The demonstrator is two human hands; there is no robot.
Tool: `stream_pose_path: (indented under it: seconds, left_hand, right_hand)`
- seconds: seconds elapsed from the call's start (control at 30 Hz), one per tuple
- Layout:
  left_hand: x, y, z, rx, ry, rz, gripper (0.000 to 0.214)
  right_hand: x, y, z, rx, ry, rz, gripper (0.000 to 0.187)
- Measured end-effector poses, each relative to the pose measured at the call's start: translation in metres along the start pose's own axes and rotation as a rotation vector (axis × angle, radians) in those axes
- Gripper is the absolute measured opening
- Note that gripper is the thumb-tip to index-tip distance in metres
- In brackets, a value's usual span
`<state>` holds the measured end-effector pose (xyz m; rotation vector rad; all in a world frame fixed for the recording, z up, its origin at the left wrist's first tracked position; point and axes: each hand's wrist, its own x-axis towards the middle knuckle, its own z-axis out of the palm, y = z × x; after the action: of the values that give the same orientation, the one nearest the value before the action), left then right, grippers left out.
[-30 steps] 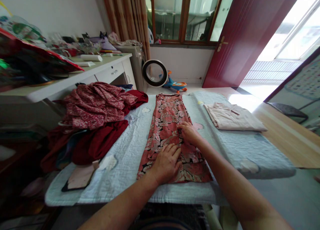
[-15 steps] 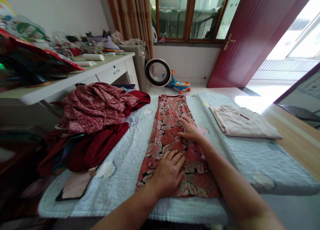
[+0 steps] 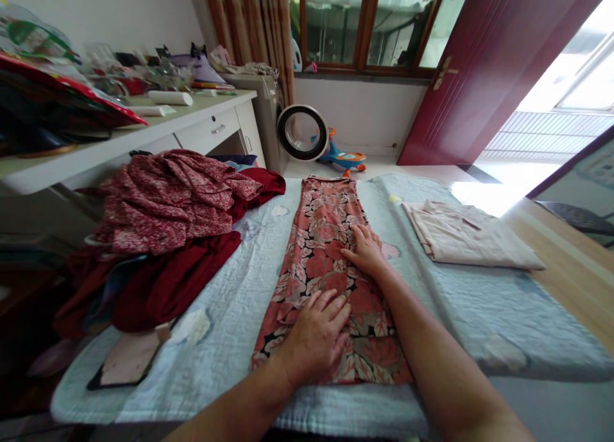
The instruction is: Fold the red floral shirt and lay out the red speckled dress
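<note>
A red, black and tan floral garment (image 3: pixel 326 244), folded into a long strip, lies lengthwise in front of me on a pale blue quilted cover (image 3: pixel 235 301). My left hand (image 3: pixel 316 333) rests palm down on its near half, fingers stretched out. Farther up, by the right edge of the strip, my right hand (image 3: pixel 367 250) lies on the fabric with the thumb held away from the fingers. Neither hand grips the cloth. The garment's far end shows a narrow waistband-like edge.
Rumpled red patterned clothing (image 3: pixel 173 199) and dark red cloth (image 3: pixel 177 282) are heaped at left, beside a phone-like flat pink item (image 3: pixel 129 359). A folded cream garment (image 3: pixel 472 234) lies at right. Beyond are a white desk (image 3: pixel 211 125), an open washer door (image 3: pixel 303 133) and a blue ride-on toy (image 3: pixel 343 159).
My right hand has shifted slightly toward the garment's right edge. My left hand stays on the near half, and the view has moved a little.
</note>
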<state>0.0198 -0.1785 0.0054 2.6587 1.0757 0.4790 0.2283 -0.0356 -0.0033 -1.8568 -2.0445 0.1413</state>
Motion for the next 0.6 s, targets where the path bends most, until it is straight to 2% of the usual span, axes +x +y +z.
stream_pose_path:
  seconds: [0.1,0.17,0.23,0.3,0.43,0.53,0.6]
  left_hand:
    - [0.001,0.001,-0.001,-0.005,0.005,-0.009,0.046]
    - [0.001,0.001,-0.002,-0.015,0.002,-0.015,0.047]
    - [0.002,0.002,-0.003,-0.02,-0.002,-0.016,0.048]
    - [0.002,0.002,-0.003,-0.024,-0.001,-0.014,0.047]
    - [0.001,0.001,-0.003,-0.047,0.02,-0.011,0.047]
    - [0.0,-0.003,-0.011,-0.079,0.076,-0.013,0.04]
    - [-0.001,-0.01,-0.021,-0.078,0.145,-0.043,0.034]
  right_hand:
    - [-0.002,-0.004,-0.003,-0.026,0.112,0.02,0.064]
    - [-0.004,-0.007,-0.005,-0.015,0.134,-0.071,0.06]
    - [-0.005,-0.009,-0.005,0.0,0.083,-0.202,0.057]
    - [-0.005,-0.01,-0.002,-0.01,0.009,-0.264,0.049]
    - [0.0,-0.008,0.001,-0.041,-0.019,-0.175,0.034]
    - [0.005,-0.011,-0.005,-0.042,-0.006,-0.131,0.036]
    - [0.009,-0.019,-0.012,-0.028,-0.01,-0.152,0.039]
